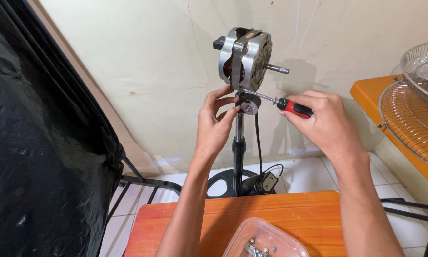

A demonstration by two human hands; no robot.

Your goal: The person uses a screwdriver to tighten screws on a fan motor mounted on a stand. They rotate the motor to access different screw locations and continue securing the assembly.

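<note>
A bare metal fan motor [246, 58] with its shaft pointing right sits atop a thin stand pole [239, 143]. My left hand [216, 121] pinches the round joint piece [248, 103] just under the motor. In my right hand [324, 121] is a screwdriver with a red and black handle [295, 108]; its steel shaft runs left and up to the motor's lower edge, just above that joint.
A black round base [226, 183] and power cord [263, 181] rest on the white tile floor. An orange stool [252, 214] in front holds a clear plastic tub [264, 240] of screws. Fan grilles [414, 114] lie on an orange table at right. Black sheeting [38, 143] hangs left.
</note>
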